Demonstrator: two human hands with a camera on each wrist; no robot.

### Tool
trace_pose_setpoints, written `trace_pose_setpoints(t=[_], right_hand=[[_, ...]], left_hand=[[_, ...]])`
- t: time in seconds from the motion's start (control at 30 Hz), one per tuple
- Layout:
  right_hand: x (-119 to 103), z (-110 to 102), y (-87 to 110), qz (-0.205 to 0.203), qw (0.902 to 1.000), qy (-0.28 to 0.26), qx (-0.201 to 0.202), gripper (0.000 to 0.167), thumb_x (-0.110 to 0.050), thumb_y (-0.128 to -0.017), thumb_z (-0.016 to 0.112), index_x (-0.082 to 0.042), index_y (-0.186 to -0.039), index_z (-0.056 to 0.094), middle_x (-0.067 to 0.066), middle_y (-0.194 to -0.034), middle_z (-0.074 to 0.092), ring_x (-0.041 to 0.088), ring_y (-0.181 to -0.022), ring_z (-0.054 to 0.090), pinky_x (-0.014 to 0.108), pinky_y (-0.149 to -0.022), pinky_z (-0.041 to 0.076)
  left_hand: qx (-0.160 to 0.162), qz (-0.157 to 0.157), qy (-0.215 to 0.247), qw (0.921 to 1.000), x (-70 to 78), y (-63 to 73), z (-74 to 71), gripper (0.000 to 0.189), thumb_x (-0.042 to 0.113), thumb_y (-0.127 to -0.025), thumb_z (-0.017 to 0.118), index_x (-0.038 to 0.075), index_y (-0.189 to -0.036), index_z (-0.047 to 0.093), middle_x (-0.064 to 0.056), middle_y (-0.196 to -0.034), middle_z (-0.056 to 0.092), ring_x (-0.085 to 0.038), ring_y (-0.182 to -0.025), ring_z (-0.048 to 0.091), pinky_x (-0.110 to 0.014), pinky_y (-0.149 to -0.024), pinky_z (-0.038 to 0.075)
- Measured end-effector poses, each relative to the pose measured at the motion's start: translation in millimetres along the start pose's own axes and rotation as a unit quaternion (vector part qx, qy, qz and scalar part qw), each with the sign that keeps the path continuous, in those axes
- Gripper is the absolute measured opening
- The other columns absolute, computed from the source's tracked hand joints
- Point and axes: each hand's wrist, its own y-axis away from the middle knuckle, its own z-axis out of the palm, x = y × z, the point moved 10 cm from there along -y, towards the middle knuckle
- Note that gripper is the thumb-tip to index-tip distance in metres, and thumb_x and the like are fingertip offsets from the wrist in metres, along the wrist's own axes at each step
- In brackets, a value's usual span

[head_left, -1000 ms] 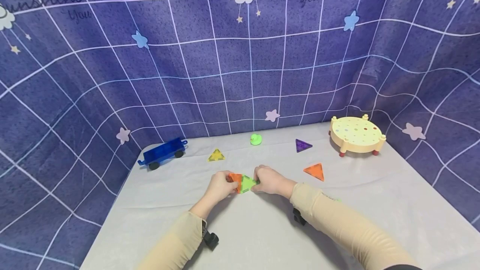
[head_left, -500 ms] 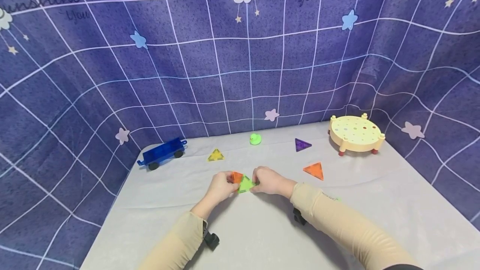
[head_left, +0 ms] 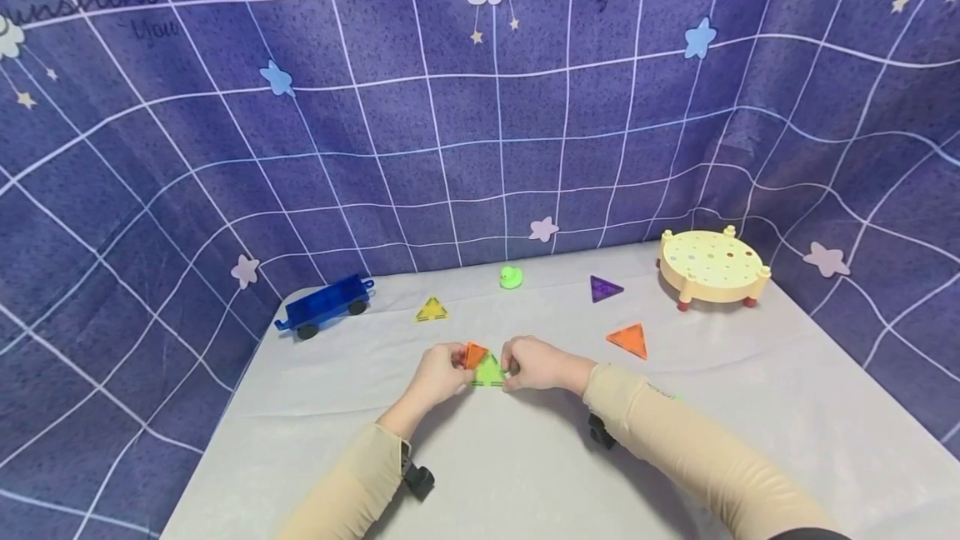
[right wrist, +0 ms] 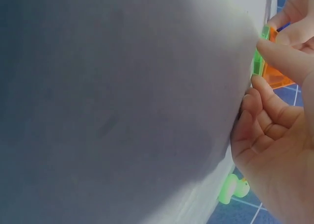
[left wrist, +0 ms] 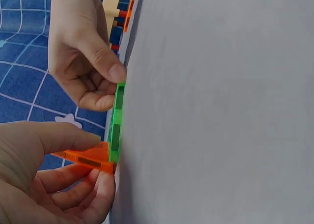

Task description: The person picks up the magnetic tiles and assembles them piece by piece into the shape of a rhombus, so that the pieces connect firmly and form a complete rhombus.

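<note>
Near the middle of the table, my left hand (head_left: pixel 435 373) pinches an orange triangular magnetic tile (head_left: pixel 476 353) between thumb and fingers. Beside it lies a translucent green triangular magnetic tile (head_left: pixel 487 371), low on the cloth. In the left wrist view the orange tile (left wrist: pixel 91 156) stands up at an angle from the end of the green tile (left wrist: pixel 116 121), edge against edge. My right hand (head_left: pixel 542 363) holds the green tile from its right, with thumb and index finger at its edge in the right wrist view, the other fingers curled. Fingers partly hide the orange tile.
A yellow triangle tile (head_left: pixel 432 309), a purple one (head_left: pixel 605 289) and another orange one (head_left: pixel 628 341) lie around the hands. Farther back are a blue wheeled trailer (head_left: pixel 326 305), a green toy duck (head_left: pixel 511 277) and a cream round toy table (head_left: pixel 712 265). A patterned curtain (head_left: pixel 390 148) hangs behind.
The green tile has turned so its flat edge faces me, and the orange tile has tilted up from it. My right hand has shifted slightly left and toward me.
</note>
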Motion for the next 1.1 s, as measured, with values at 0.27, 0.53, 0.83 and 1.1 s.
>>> trace_pose_setpoints(t=[0.27,0.53,0.83,1.1], right_hand=[[2.1,-3.8,-3.8,-0.008,1.0000,-0.003,0.004,0.026,-0.012,-0.079,0.087,-0.007,-0.092,0.066,-0.001,-0.082,0.059,0.011,-0.076,0.052,0.030,-0.074,0.048],[4.0,2.1,-3.0,-0.026,0.9993,-0.022,-0.013,0.031,-0.011,-0.079,0.087,-0.007,-0.095,0.061,-0.001,-0.081,0.060,0.009,-0.073,0.052,0.029,-0.073,0.047],[5.7,4.6,-7.1,-0.035,0.9992,-0.016,-0.010,0.062,-0.013,-0.075,0.091,-0.003,-0.123,0.053,0.001,-0.082,0.061,0.008,-0.070,0.051,0.029,-0.072,0.048],[7.7,3.9,-13.0,-0.018,0.9987,-0.035,-0.034,0.096,-0.010,-0.069,0.094,0.000,-0.149,0.042,0.004,-0.096,0.059,0.016,-0.086,0.054,0.033,-0.083,0.048]], left_hand=[[-0.028,-0.012,0.043,0.9986,-18.5,-7.2,-16.3,0.042,-0.004,-0.070,0.070,-0.004,-0.113,0.071,-0.004,-0.091,0.071,-0.017,-0.083,0.065,-0.031,-0.075,0.053],[0.033,-0.064,0.004,0.9974,-47.2,-12.5,-45.8,0.024,0.003,-0.081,0.074,0.000,-0.105,0.071,-0.004,-0.090,0.070,-0.019,-0.084,0.063,-0.034,-0.073,0.052],[0.124,-0.094,-0.039,0.9870,-71.7,-34.7,-78.7,0.035,0.006,-0.081,0.074,-0.006,-0.112,0.067,-0.016,-0.100,0.069,-0.031,-0.093,0.065,-0.044,-0.083,0.054],[0.153,-0.117,-0.011,0.9812,-85.6,-52.6,-84.6,0.055,0.008,-0.078,0.075,-0.006,-0.129,0.058,-0.025,-0.115,0.066,-0.040,-0.109,0.061,-0.049,-0.095,0.049]])
